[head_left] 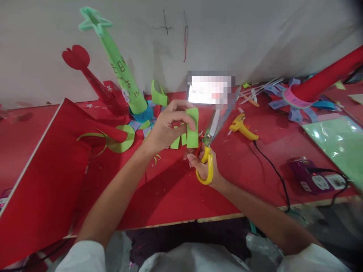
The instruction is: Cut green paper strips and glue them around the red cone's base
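Between the fingers and thumb of my left hand (167, 126) is an upright strip of light green paper (193, 132). Just right of it, my right hand (212, 170) grips scissors (208, 162) by their yellow handles. The long metal blades point up and away, toward a lit phone screen, and stand apart from the strip. Smaller green paper pieces (175, 142) show beneath my left hand. Some fingers of my right hand are hidden behind the handles.
Left stand a green paper tube (121, 71) with a star top and a red paper flower (76, 57). A red board (42, 170) rises at the near left. Right are a yellow glue gun (244, 127), a purple power socket (309, 175) and a red tube (326, 75).
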A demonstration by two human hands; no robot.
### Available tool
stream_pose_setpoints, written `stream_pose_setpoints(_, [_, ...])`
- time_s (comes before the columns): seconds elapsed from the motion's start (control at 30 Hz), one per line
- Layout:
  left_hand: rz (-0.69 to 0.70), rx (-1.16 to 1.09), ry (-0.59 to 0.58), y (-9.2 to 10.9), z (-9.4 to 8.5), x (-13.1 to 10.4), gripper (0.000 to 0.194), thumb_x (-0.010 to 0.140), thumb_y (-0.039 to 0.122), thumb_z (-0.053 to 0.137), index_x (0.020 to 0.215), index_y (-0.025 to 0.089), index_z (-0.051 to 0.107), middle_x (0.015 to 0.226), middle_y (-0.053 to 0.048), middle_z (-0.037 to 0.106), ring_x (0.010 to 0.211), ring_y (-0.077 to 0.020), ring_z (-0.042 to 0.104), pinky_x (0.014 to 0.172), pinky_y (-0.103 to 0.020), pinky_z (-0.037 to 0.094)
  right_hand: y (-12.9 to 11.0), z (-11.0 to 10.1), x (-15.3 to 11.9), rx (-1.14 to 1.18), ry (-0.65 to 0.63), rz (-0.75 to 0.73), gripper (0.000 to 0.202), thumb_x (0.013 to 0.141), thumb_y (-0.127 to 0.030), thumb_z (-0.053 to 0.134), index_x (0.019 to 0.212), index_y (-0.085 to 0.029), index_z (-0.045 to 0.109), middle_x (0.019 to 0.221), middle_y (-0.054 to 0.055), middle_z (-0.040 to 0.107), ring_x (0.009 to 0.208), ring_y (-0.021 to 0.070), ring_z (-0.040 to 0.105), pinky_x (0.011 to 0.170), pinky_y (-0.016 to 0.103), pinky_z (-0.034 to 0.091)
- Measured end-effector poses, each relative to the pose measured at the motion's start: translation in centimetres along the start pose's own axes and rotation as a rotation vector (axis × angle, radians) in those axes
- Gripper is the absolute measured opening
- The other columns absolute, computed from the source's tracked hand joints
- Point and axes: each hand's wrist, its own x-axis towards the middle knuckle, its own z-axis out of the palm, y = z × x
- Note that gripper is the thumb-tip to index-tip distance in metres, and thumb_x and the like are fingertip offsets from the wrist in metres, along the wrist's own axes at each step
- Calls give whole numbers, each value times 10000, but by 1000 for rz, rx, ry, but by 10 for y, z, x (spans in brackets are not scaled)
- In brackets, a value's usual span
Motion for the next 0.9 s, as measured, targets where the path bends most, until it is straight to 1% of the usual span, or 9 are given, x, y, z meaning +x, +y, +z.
stream_pose_setpoints(0.1, [55,-6,-75,-5,7,-3,250,864,66,646,833,276,779,1326,-58,650,1318,-245,625,1036,-426,586,6,-4,2,-1,40,-2,488,813,-651,839,907,-251,576,774,-7,637,542,111,500,529,302,516])
stream_pose_setpoints(0.27, [87,29,-87,-9,11,-6,291,844,28,612,847,265,780,1385,-59,632,1382,-264,587,1100,-473,550,14,-13,7,6,35,30,461,876,-629,792,903,-253,525,661,-34,640,458,104,471,470,294,443])
stream_pose_setpoints(0.4, [69,-13,-92,-11,16,-5,250,902,108,628,970,285,790,1413,-65,634,1391,-257,583,1094,-433,551,10,-14,10,-17,88,0,345,905,-474,767,817,-237,532,604,-47,601,440,92,459,440,277,423])
stream_pose_setpoints(0.5, [-83,-129,29,-15,19,-4,289,1001,274,614,1277,310,691,1357,-85,678,1168,-204,685,918,-348,601,2,-13,12,-27,101,-9,275,886,-364,747,787,-241,522,588,-54,588,433,92,460,428,271,419])
stream_pose_setpoints(0.57, [-229,-181,79,-17,18,-3,265,1056,435,557,1216,260,675,1131,-79,738,867,-154,695,725,-285,573,-1,-12,13,-27,98,-21,255,875,-329,734,791,-248,508,581,-54,582,433,98,474,424,268,404])
stream_pose_setpoints(0.6, [-296,-172,40,-16,15,-3,323,1067,506,522,1087,228,687,984,-62,735,751,-137,658,655,-267,536,-3,-12,13,-28,97,-33,244,876,-322,724,794,-249,506,582,-52,580,435,100,481,426,267,398])
stream_pose_setpoints(0.67, [-376,-105,-174,-13,10,-3,433,1038,572,560,847,195,656,772,-25,674,643,-121,588,582,-249,462,-3,-13,14,-41,98,-53,225,879,-327,708,798,-247,514,585,-48,578,439,103,490,430,267,391])
stream_pose_setpoints(0.77, [-375,-48,-472,-3,7,-5,303,965,471,701,852,190,677,757,0,678,663,-121,592,588,-240,434,-1,-14,15,-89,109,-81,212,871,-358,708,815,-240,542,601,-47,581,456,107,497,449,271,410])
stream_pose_setpoints(0.9, [-268,33,-414,6,14,-6,216,991,313,612,815,187,606,787,1,645,726,-130,592,658,-258,442,3,-15,19,-119,158,-135,238,836,-392,723,816,-236,545,609,-46,584,510,120,522,473,267,428])
